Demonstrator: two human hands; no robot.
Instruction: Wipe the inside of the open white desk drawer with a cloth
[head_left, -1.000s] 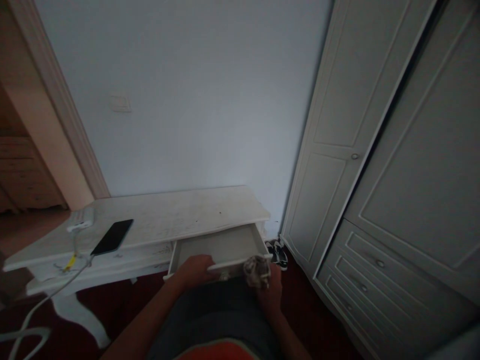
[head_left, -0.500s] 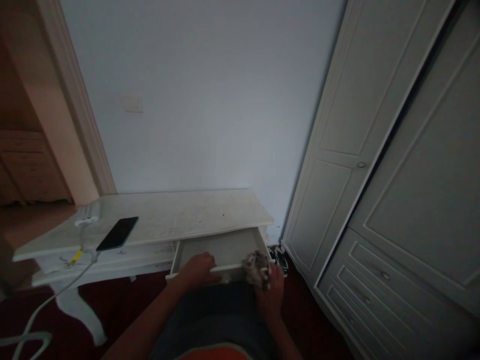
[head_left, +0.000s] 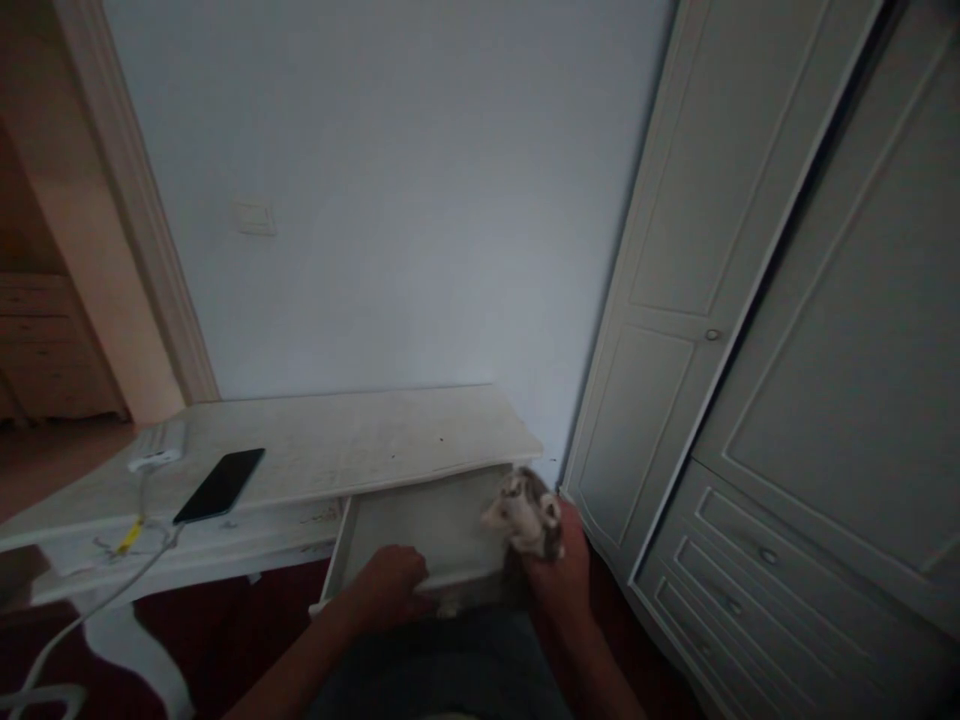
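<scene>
Shows a drawer (head_left: 427, 530) standing open under the right part of a pale worktop (head_left: 360, 440), with both hands at its front. Note the left hand (head_left: 394, 582) at the front edge, fingers curled over the board and seemingly clasping it; cannot tell how firmly, with the tips hidden. Compare the right hand (head_left: 566, 560), its fingers closed around a bunched, mottled cloth (head_left: 529, 515), partly covered by the folds. Find the cloth over the drawer's right front corner, near the side wall; cannot tell from this angle whether touching the wood or just above it. Judge the step in hand, on this evidence, as working the cloth about the drawer's right side with the left hand bracing the front. Calls next, by the same judgement, for a secure grip on the loose folds, a steady drawer, and enough room for the right knuckles beside the wall panel. Note also, well apart on the worktop's left end, a phone (head_left: 221, 487) near the front edge and a power strip (head_left: 159, 445) behind it.
</scene>
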